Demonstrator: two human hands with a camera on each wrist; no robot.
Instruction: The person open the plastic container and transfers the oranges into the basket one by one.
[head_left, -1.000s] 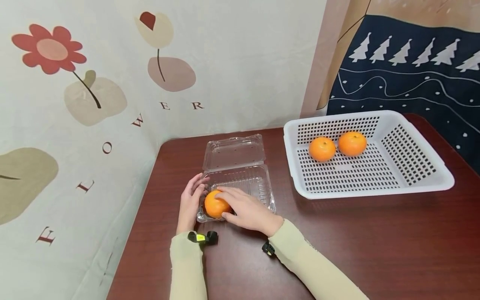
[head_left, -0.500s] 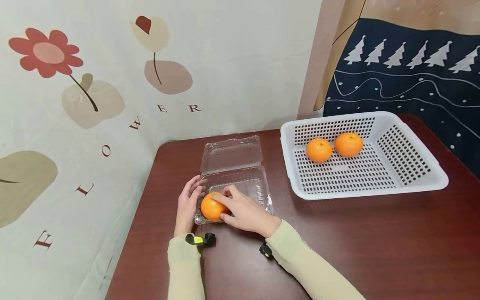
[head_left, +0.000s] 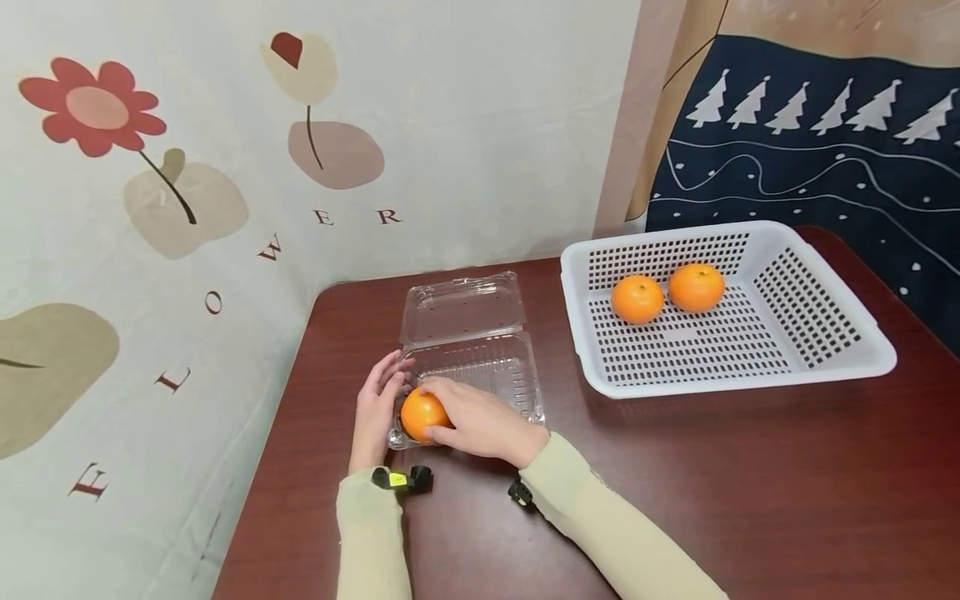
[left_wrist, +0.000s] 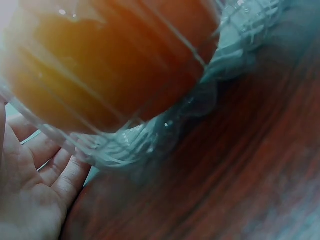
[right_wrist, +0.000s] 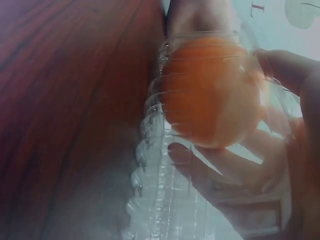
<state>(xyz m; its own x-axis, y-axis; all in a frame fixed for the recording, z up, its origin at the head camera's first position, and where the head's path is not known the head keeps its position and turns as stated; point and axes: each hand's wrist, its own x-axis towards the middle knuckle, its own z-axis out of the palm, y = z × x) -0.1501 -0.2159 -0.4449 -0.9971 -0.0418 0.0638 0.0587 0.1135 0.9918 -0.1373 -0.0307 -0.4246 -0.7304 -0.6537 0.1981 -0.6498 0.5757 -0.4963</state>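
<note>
In the head view, a clear plastic clamshell box lies with its lid folded back. An orange sits in its near left corner. My right hand reaches over the box's near side and holds this orange, thumb toward me and fingers around its far right side. The right wrist view shows those fingers through the clear wall, curving about the fruit. Along the box's left side rests my left hand, its fingers loosely extended against the wall; the left wrist view shows its palm facing the plastic.
A white perforated basket stands to the right on the dark red table. Two more oranges, one at the left and one beside it, lie in it. A flower-printed cloth rises behind the table's far and left edges.
My right hand's fingers lifted slightly off the orange's top, then came back down around it. The orange has shifted slightly within the corner. My left hand stays at the box's side.
</note>
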